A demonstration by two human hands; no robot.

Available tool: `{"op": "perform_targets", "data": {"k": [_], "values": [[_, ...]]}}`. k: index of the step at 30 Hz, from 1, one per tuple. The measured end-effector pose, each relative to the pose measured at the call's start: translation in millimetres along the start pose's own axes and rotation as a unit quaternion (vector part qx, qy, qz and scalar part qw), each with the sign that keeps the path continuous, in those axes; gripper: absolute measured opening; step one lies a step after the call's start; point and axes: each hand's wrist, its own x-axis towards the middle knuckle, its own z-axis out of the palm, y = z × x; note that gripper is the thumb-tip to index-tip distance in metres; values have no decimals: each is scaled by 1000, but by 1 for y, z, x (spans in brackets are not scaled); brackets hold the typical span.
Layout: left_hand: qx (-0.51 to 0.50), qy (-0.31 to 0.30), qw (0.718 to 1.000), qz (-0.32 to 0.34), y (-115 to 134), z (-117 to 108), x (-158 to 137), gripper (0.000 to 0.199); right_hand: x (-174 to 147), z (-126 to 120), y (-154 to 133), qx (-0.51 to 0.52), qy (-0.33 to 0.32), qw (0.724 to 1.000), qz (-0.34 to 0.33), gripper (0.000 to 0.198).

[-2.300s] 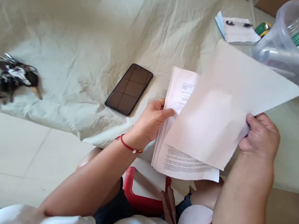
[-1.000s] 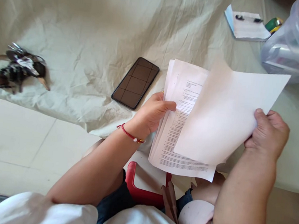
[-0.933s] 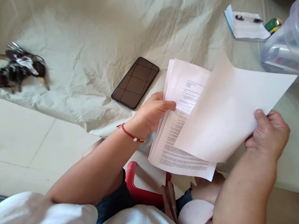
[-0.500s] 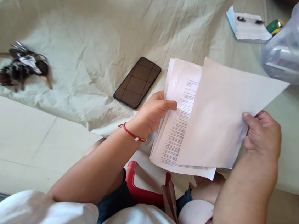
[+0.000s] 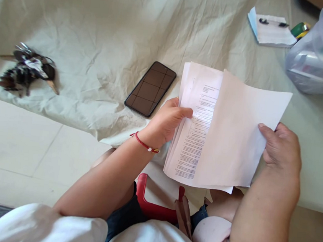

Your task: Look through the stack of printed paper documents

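Note:
My left hand [image 5: 168, 121] grips the left edge of a stack of printed papers [image 5: 192, 139], thumb on top; a red bracelet is on that wrist. My right hand [image 5: 282, 149] pinches the right edge of a single blank-backed sheet [image 5: 235, 132], which lies tilted over the right part of the stack. The papers hang over the near edge of a surface covered by a wrinkled beige cloth [image 5: 107, 34].
A black phone [image 5: 150, 88] lies face up just left of the stack. A bunch of keys [image 5: 26, 70] sits far left. A small notepad with a pen [image 5: 272, 28] and a clear plastic container [image 5: 321, 57] are at the back right. A red stool [image 5: 155, 209] is below me.
The sheet in my right hand has come down from a raised, fanned-out angle and now rests lower over the stack. My left hand has kept its hold.

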Motion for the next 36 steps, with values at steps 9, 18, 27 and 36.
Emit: {"op": "perform_targets", "data": {"k": [9, 18, 27, 36], "values": [[2, 2, 1000, -7, 1, 0, 0, 24, -10, 11, -10, 21, -37, 999, 22, 54], [-7, -18, 1000, -4, -1, -4, 0, 31, -10, 15, -10, 35, -5, 999, -21, 49], [-18, 2, 1000, 3, -2, -1, 0, 28, -6, 15, -5, 15, 19, 998, -58, 36], [-15, 14, 1000, -8, -1, 0, -2, 19, -8, 15, -5, -3, 31, 997, -65, 34]]}}
